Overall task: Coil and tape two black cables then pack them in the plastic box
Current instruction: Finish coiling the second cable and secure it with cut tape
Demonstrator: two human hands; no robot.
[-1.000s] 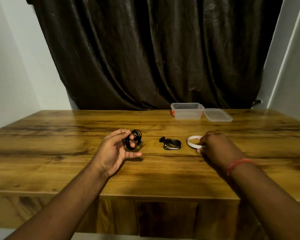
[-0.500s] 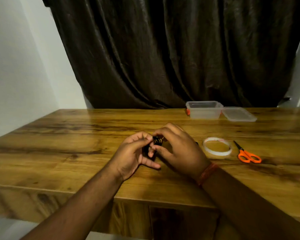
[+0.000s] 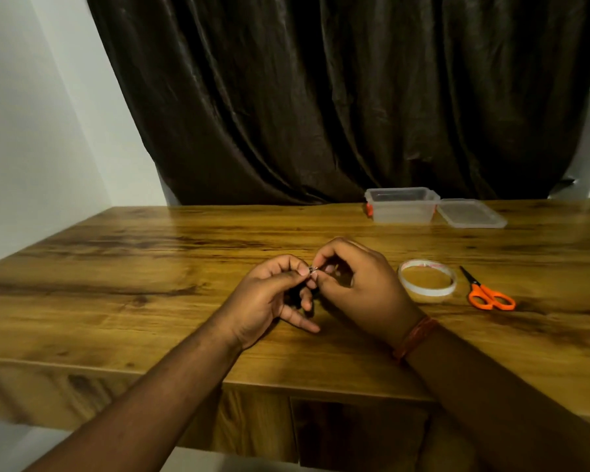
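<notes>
Both hands on one small black coiled cable [image 3: 298,294] | my left hand [image 3: 269,298] cups it, right hand [image 3: 358,284] pinches its metal plug [image 3: 312,269] | clear tape roll [image 3: 427,281] just right of right hand, nearer it | second cable unseen

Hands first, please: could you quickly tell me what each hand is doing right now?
Left hand: closed, holding the coiled black cable, mostly hidden by the fingers.
Right hand: closed, pinching the same cable at its metal tip.

One plastic box [image 3: 402,205], one lid [image 3: 471,213], one tape roll [image 3: 426,281], one scissors [image 3: 489,294].
</notes>
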